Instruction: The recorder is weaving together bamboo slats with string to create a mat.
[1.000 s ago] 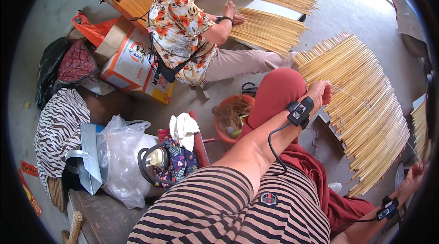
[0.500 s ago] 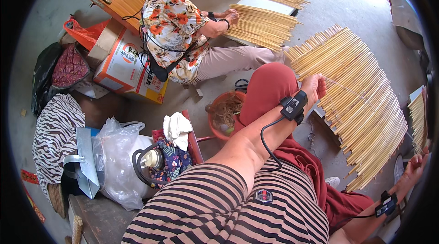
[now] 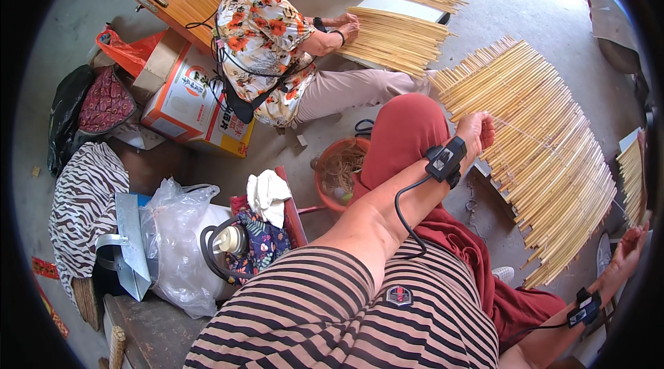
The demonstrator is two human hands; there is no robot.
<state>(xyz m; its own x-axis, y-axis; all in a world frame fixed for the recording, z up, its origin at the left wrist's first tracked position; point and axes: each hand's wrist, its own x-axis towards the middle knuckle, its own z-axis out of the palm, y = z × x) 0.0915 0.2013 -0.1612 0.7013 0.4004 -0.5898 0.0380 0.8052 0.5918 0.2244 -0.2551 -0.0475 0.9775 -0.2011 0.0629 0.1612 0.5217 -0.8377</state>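
A wide mat of thin yellow-tan sticks (image 3: 532, 154), bound with pale string (image 3: 515, 128), lies in front of me on the right. At its near left edge my left hand (image 3: 476, 132) has its fingers curled closed, and the string runs from there across the sticks. Far to the right, my right hand (image 3: 629, 250) is raised beside the mat's lower right end, fingers bent together at a thin string leading from the mat. The picture's dark rim partly hides that hand. Each wrist wears a black strapped device with a cable.
At the upper left a person (image 3: 266, 44) in a flowered shirt works at another stick mat (image 3: 398, 37). An orange basin (image 3: 339, 172) of tangled fibre stands by my knee. Cardboard boxes (image 3: 190, 92), a clear plastic bag (image 3: 176, 237) and a zebra-striped cloth (image 3: 90, 203) crowd the left.
My right hand has shifted slightly and its fingers have turned a little. My left hand and the mat have stayed almost still. The other person's hands have moved slightly.
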